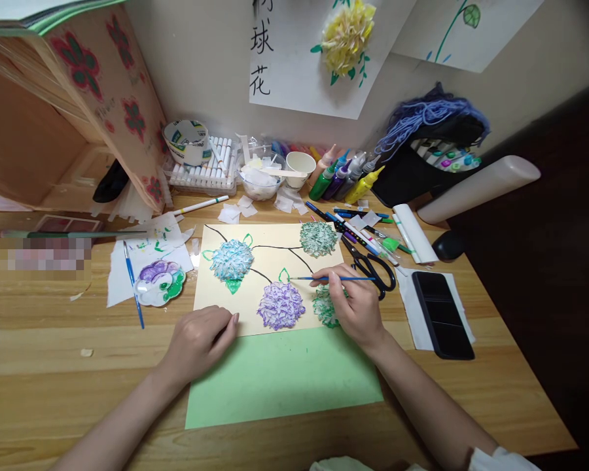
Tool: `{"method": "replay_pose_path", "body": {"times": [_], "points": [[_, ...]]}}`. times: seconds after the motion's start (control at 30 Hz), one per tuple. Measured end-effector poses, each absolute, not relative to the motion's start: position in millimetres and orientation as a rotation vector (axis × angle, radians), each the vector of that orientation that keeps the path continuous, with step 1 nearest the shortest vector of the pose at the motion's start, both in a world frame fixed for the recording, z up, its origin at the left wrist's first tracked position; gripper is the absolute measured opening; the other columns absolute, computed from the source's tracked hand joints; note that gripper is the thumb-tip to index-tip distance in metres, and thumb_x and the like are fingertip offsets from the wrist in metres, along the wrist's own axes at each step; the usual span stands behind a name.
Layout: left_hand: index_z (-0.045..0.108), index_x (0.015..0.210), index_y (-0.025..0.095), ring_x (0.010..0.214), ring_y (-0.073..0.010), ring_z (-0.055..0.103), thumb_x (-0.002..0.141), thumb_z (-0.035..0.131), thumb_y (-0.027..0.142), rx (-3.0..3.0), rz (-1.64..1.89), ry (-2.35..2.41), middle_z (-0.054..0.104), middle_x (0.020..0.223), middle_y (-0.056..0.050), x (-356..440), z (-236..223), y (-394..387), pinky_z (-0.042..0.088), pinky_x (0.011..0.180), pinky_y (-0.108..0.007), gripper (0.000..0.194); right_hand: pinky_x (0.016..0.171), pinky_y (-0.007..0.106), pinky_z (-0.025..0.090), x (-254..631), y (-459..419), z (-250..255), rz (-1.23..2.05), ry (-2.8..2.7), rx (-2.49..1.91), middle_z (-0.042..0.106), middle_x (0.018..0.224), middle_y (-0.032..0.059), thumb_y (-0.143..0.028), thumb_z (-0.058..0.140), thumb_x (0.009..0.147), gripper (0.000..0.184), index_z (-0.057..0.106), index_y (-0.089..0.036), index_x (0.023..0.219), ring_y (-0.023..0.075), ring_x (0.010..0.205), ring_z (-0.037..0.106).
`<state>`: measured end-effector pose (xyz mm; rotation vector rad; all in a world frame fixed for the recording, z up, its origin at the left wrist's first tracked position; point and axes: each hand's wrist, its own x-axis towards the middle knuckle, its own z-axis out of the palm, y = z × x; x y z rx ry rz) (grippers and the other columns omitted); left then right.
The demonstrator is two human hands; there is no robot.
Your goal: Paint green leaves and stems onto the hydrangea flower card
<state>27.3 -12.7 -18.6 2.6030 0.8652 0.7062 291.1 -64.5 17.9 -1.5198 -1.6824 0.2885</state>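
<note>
My right hand (352, 304) pinches a thin blue paintbrush (356, 279). The brush tip is at a green leaf outline (284, 275) on the cream paper (216, 314), just above a purple paper flower (281, 305). Below the wrist of that hand, a green-and-white flower (324, 306) is partly hidden. My left hand (203, 340) rests on the paper's lower left edge with its fingers curled in; whatever may be under them is hidden. A blue flower (232, 259) with green leaves and a dark green flower (319, 238) are also on the sheet, with black stems between them. Green paper (285, 383) lies beneath.
On the left are a paint palette (160, 283) and another brush (133, 288). Scissors (373, 269), pens and a phone (442, 315) lie on the right. Paint bottles (341, 178), a paper cup (300, 169) and a marker box (203, 176) stand at the back.
</note>
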Motion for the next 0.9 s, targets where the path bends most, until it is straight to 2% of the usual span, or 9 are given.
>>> {"method": "replay_pose_path", "body": {"times": [0.23,0.9], "points": [[0.041,0.057,0.018,0.048,-0.0092,0.036,0.088,0.046,0.013,2.61,0.711,0.866,0.039,0.05,0.004,26.5,-18.8,-13.6,0.027,0.051,-0.024,0.032,0.075,0.033,0.047,291.3,-62.5,13.5,0.284,-1.715,-1.507,0.068,0.087,0.006,-0.014,0.04,0.093,0.025,0.064,-0.019,0.095,0.0182,0.085,0.06],[0.04,0.057,0.018,0.047,-0.0092,0.034,0.089,0.045,0.014,2.622,0.699,0.871,0.039,0.049,0.004,27.4,-18.9,-12.8,0.027,0.051,-0.024,0.033,0.071,0.031,0.045,293.0,-65.5,17.5,0.283,-1.692,-1.513,0.066,0.075,0.0042,-0.012,0.04,0.091,0.025,0.063,-0.018,0.085,0.0163,0.075,0.058]]}}
